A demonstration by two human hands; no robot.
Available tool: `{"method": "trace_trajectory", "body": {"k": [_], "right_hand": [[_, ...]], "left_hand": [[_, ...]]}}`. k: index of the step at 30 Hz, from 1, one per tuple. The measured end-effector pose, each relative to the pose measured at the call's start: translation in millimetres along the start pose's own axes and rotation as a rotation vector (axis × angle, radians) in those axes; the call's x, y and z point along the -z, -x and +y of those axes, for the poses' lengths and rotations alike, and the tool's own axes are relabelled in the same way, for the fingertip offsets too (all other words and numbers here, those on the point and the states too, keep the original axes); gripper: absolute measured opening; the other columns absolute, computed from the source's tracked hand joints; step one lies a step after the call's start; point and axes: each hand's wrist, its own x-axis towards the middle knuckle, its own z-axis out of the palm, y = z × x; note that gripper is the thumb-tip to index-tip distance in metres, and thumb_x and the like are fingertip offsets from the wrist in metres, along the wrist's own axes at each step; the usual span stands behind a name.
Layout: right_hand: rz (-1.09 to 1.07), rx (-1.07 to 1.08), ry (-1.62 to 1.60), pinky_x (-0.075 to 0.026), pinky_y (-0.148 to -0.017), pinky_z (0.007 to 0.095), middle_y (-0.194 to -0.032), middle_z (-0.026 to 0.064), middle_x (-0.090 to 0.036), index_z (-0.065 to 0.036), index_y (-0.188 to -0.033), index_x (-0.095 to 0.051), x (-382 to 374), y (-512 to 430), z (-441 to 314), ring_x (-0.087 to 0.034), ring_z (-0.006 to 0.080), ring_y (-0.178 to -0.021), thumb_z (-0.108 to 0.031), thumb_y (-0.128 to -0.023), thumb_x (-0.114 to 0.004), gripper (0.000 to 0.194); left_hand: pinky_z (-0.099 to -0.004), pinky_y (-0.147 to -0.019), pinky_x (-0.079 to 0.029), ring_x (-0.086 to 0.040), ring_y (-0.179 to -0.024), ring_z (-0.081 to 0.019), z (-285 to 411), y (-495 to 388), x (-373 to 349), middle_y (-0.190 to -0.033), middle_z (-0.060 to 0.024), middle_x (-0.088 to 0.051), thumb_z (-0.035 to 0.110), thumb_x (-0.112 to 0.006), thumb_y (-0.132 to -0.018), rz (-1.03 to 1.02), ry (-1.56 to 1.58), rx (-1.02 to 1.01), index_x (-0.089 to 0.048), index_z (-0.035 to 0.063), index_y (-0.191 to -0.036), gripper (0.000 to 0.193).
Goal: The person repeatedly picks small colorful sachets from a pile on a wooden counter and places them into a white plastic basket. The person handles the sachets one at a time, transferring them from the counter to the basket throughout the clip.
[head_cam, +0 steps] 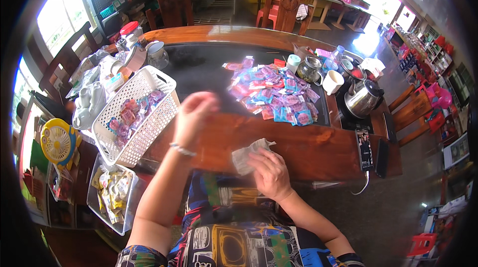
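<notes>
My left hand (198,109) hangs blurred above the wooden table, between a white perforated plastic basket (163,117) and a large heap of small plastic-wrapped packets (274,91). The blur hides whether its fingers hold anything. A beaded bracelet (182,149) circles that wrist. More purple, red and blue packets (129,116) lie inside the basket. Near the table's front edge, my right hand (272,172) has its fingers over a crumpled pale cloth (241,158). Part of the cloth sticks out beyond the fingertips.
A clear plastic bin (130,196) of yellow-and-white packets sits below the basket. A yellow toy-shaped fan (58,142) is at far left. Glass jar (309,69), white mug (332,82) and steel kettle (360,97) stand right of the heap; a charging phone (364,149) lies nearer.
</notes>
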Motion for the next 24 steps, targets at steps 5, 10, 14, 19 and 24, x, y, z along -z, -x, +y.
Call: {"method": "trace_trajectory", "body": {"k": [5, 10, 14, 19, 24], "right_hand": [[-0.039, -0.002, 0.036, -0.05, -0.112, 0.0538, -0.132, 0.0062, -0.075, -0.01, -0.113, -0.078, 2.0, 0.8, -0.6, -0.063, 0.0319, -0.133, -0.008, -0.085, -0.07, 0.029], [-0.073, -0.026, 0.066, -0.041, -0.118, 0.0558, -0.137, 0.0056, -0.072, -0.013, -0.12, -0.075, -3.2, 7.6, 3.0, -0.06, 0.0285, -0.136, -0.012, -0.086, -0.07, 0.035], [-0.063, -0.054, 0.054, -0.041, -0.116, 0.0552, -0.136, 0.006, -0.072, -0.012, -0.124, -0.074, -1.7, 2.0, 1.3, -0.06, 0.028, -0.136, -0.011, -0.088, -0.07, 0.036], [0.018, -0.094, -0.11, -0.046, -0.107, 0.0471, -0.121, 0.0087, -0.078, -0.013, -0.116, -0.076, 12.6, -6.5, 0.2, -0.072, 0.028, -0.118, 0.0, -0.087, -0.068, 0.033], [0.157, -0.435, -0.306, -0.058, -0.09, 0.0371, -0.109, 0.0133, -0.081, -0.001, -0.121, -0.074, 48.4, -10.2, 16.7, -0.076, 0.0215, -0.1, -0.008, -0.105, -0.067, 0.019]], "left_hand": [[-0.0378, -0.088, -0.062, -0.075, -0.094, -0.0273, -69.0, -50.4, -77.9, -0.114, -0.0092, -0.077, 0.013, -0.084, -0.089, -0.144, -0.819, -0.42, -0.08, 0.0078, -0.116, 0.028], [-0.045, -0.108, -0.054, -0.066, -0.123, -0.0338, -99.3, -84.1, -112.7, -0.127, -0.0097, -0.073, 0.018, -0.079, -0.089, -0.212, -1.186, -0.488, -0.082, 0.0195, -0.121, 0.032], [-0.0439, -0.103, -0.057, -0.07, -0.116, -0.0318, -95.1, -95.5, -120.2, -0.117, -0.0062, -0.076, 0.019, -0.076, -0.092, -0.241, -1.216, -0.438, -0.084, 0.0243, -0.118, 0.028], [-0.0426, -0.084, -0.061, -0.074, -0.098, -0.03, -74.9, -65.6, -86.7, -0.1, -0.004, -0.077, 0.017, -0.075, -0.093, -0.269, -1.088, -0.569, -0.086, 0.0226, -0.112, 0.022], [-0.0419, -0.076, -0.06, -0.069, -0.086, -0.0279, -55.4, 9.6, -47.0, -0.091, -0.0033, -0.071, 0.008, -0.079, -0.082, -0.365, -1.097, -0.817, -0.085, 0.0181, -0.104, 0.024]]}}
